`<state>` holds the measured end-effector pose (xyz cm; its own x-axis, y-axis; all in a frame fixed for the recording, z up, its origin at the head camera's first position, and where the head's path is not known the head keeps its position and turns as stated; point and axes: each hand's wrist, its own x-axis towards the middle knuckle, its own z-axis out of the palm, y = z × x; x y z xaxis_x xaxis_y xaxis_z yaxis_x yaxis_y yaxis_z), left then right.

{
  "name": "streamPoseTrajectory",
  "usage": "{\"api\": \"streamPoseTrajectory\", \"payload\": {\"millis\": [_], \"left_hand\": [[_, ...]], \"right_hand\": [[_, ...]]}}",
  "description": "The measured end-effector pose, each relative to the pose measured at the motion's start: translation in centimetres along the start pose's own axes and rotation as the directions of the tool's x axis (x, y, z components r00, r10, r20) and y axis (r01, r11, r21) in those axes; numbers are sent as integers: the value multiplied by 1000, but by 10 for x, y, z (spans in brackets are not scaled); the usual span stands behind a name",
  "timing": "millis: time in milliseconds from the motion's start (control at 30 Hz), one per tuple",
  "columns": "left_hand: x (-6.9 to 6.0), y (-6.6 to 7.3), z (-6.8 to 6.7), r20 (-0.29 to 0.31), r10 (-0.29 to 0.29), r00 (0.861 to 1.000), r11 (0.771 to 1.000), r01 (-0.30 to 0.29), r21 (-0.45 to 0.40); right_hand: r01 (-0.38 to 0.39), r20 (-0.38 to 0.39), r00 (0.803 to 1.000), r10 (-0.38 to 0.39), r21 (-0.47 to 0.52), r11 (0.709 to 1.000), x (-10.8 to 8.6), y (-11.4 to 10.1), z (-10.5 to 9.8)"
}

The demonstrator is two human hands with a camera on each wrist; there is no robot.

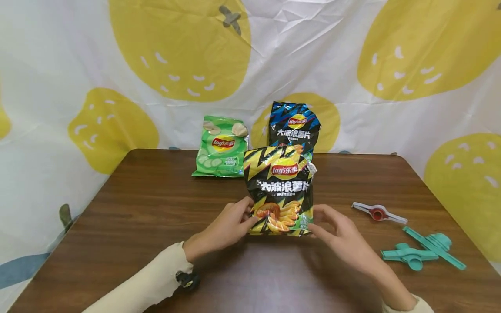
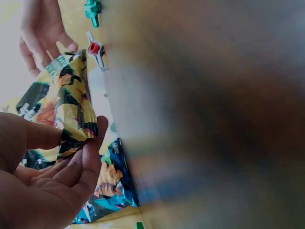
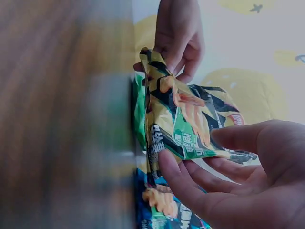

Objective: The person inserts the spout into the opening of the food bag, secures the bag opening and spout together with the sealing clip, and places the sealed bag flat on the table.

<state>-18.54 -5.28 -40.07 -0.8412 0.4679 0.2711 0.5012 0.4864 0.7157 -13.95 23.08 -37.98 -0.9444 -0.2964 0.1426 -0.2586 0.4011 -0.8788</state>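
Observation:
A yellow-and-black bag of Lay's potato chips (image 1: 279, 191) is held upright above the table, front towards me. At its lower left corner my left hand (image 1: 225, 224) pinches it, thumb in front and fingers behind, as the left wrist view shows with the bag's bottom seam (image 2: 86, 129). My right hand (image 1: 346, 237) holds the lower right corner (image 3: 188, 143) between thumb and fingers. The bag's top right corner looks torn and crumpled. Behind it stands a blue-and-black Lay's bag (image 1: 295, 124), its lower part hidden. A green Lay's bag (image 1: 223, 148) stands to its left.
On the right of the brown table (image 1: 137, 217) lie a white clip-like bar with a red round centre (image 1: 378, 213) and teal bars with round caps (image 1: 415, 263), partly overlapping. A white cloth with yellow fruit prints (image 1: 180, 48) hangs behind the table.

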Motion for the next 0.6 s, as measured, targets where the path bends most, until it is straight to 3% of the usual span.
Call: {"api": "streamPoseTrajectory", "payload": {"millis": [200, 333, 433, 533, 600], "left_hand": [[-20, -6, -2, 82, -11, 997, 998, 6, 67], [-26, -10, -5, 147, -24, 989, 992, 6, 124], [-28, -14, -8, 210, -41, 977, 995, 20, 103], [-28, -18, -10, 257, -41, 965, 998, 28, 56], [-26, -20, -9, 278, -38, 960, 999, 30, 35]], "right_hand": [[-39, 95, 995, 36, 35, 999, -7, 11, 14], [-41, 146, 989, 35, 41, 998, -8, 16, 16], [-31, 169, 985, 24, 41, 999, -7, 18, 13], [-10, 145, 989, 11, -13, 1000, -9, 20, 4], [28, 66, 998, -20, -138, 990, -11, 22, -9]]}}
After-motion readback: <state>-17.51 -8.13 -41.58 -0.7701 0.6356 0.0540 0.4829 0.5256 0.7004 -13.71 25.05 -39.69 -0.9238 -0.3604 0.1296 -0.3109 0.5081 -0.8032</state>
